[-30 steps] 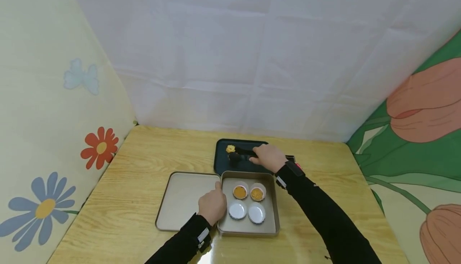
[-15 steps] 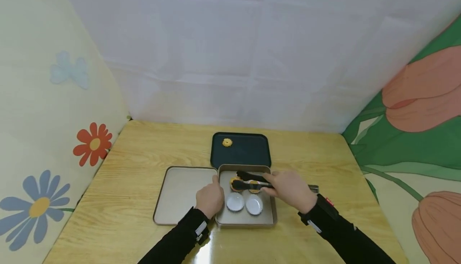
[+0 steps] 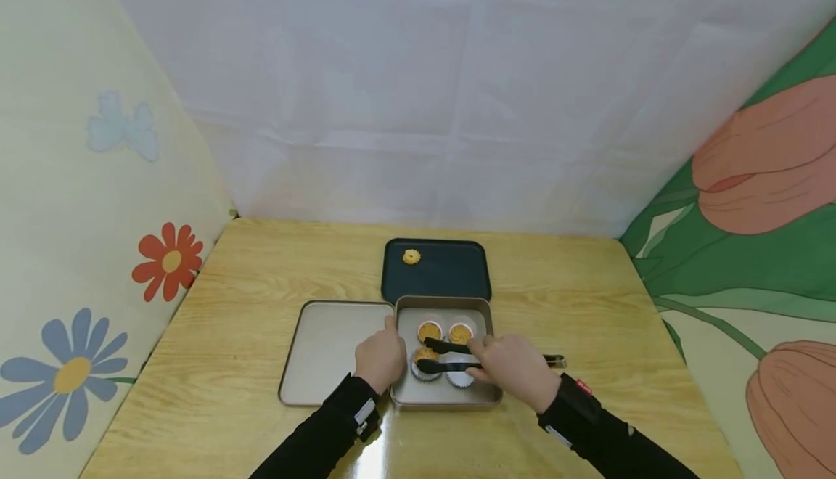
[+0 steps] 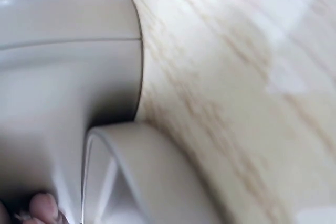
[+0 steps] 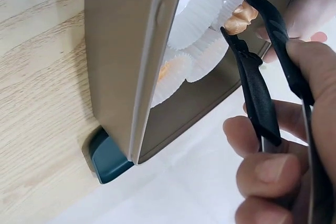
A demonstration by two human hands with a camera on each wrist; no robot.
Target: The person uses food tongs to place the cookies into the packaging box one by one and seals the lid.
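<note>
My right hand (image 3: 516, 370) holds black-tipped tongs (image 3: 451, 347) over a shallow metal box (image 3: 483, 395). Between the tong tips is a golden cookie (image 5: 239, 20), set in the front-left white paper cup (image 3: 427, 377). Partly hidden under the tongs, the front-right paper cup (image 3: 460, 379) shows white. Two back cups hold one cookie each, a left cookie (image 3: 429, 331) and a right cookie (image 3: 460, 333). My left hand (image 3: 381, 359) grips the box's left wall; its fingertips (image 4: 44, 206) show beside that wall in the left wrist view.
A flat metal lid (image 3: 336, 348) lies left of the box, against it. Behind the box sits a dark tray (image 3: 451, 270) with a single cookie (image 3: 411, 256) at its upper left. All stand on a wooden table (image 3: 568, 276) enclosed by a white backdrop (image 3: 392, 101) and flowered side panels.
My right hand has brought the tongs from the dark tray toward me and down into the box; a cookie now lies in the front-left cup. My left hand has stayed at the box wall.
</note>
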